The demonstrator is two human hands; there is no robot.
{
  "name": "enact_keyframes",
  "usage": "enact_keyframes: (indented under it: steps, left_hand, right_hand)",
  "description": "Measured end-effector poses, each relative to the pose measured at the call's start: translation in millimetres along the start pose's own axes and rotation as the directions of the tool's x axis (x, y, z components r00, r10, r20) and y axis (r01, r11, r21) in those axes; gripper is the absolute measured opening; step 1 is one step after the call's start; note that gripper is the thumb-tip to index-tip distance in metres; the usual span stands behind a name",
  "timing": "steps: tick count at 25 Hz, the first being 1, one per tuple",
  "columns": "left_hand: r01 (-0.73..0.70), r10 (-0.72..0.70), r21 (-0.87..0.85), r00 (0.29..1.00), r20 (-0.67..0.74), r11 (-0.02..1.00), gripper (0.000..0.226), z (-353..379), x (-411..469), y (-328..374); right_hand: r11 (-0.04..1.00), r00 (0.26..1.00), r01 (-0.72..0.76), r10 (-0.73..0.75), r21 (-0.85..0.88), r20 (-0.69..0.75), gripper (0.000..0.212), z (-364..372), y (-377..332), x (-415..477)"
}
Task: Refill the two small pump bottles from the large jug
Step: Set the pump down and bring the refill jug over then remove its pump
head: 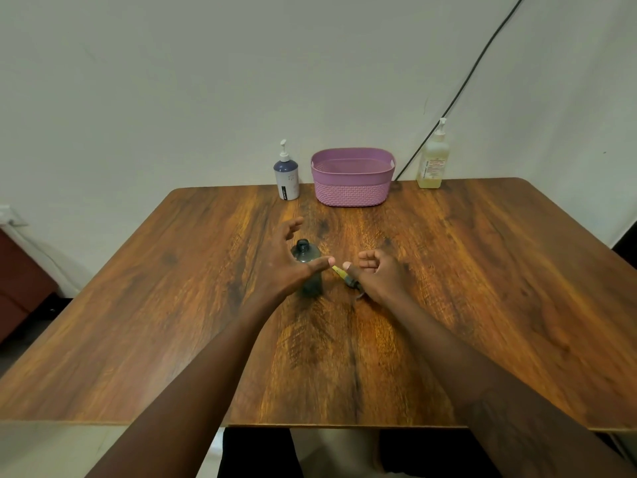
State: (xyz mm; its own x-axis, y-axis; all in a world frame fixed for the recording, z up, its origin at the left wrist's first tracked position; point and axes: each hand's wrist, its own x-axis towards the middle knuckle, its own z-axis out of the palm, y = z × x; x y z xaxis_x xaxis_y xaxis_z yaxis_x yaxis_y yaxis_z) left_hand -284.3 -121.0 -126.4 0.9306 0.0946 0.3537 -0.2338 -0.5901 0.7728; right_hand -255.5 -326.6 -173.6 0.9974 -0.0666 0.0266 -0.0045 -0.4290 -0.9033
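Center frame, my left hand is spread wide at the dark bottle — uncapped, upright on the table. Just right, my right hand grips 1 pump.

On the one counter are counted two pump-topped bottles, namely a white-and-blue bottle and a clear yellowish bottle, one dark uncapped bottle, one detached pump head, one purple basket and one black cable.

Open bench left and right of you; dark bottle mid-bench; basket, white bottle, yellow bottle line the back.
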Motion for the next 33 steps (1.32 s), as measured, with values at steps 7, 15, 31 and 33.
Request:
enact_keyframes:
  steps: [7,15,31,33]
  left_hand:
    - [-0.06,0.058,0.06,0.998,0.029,0.996,0.09,10.6,27.9,43.9]
    - [-0.077,0.068,0.096,0.993,0.094,0.992,0.088,73.3,86.7,80.2]
    - [0.03,-0.026,-0.011,0.959,0.284,0.999,0.085,289.9,277.2,95.7]
    - [0.041,-0.034,-0.022,0.961,0.273,0.999,0.085,308.7,295.1,88.4]
  right_hand:
    - [0.993,0.992,0.036,-0.023,0.109,-0.125,0.04,-35.4,-25.6,10.5]
    - [0.988,0.963,0.108,-0.078,0.107,-0.26,0.045,-89.1,-37.7,51.5]
    - [0.999,0.881,-0.034,0.031,0.002,-0.472,0.073,-166.5,36.5,286.2]
    - [0.999,0.887,-0.047,0.031,-0.023,-0.46,0.086,-166.4,43.7,317.1]
